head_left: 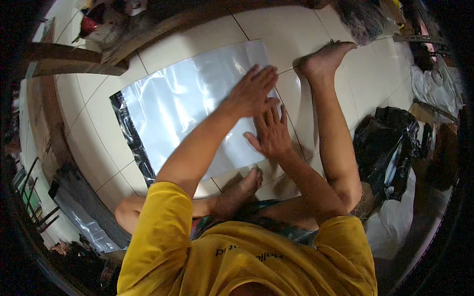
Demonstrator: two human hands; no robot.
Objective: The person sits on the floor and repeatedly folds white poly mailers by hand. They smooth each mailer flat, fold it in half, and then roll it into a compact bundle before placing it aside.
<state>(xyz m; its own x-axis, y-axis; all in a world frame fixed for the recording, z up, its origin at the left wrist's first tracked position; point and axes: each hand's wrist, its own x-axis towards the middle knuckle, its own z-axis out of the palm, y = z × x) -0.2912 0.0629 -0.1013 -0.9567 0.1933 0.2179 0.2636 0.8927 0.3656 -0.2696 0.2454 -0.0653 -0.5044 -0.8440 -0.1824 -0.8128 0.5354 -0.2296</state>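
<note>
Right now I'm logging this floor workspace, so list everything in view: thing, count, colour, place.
Plastic sheet: one, silvery white with a dark edge, flat on the floor at centre.
Floor tiles: many, cream, under everything.
Black bag: one, black, on the floor to the right.
Wooden plank: one, brown, upper left.
Left hand: one, flat on the sheet's right part.
Right hand: one, flat on the sheet just below the left hand.
Feet: two, bare, one beyond the sheet's right edge, one near its lower edge.

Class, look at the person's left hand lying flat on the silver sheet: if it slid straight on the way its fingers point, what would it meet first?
The left hand would likely cross the silver sheet's far edge onto bare floor tile.
</note>
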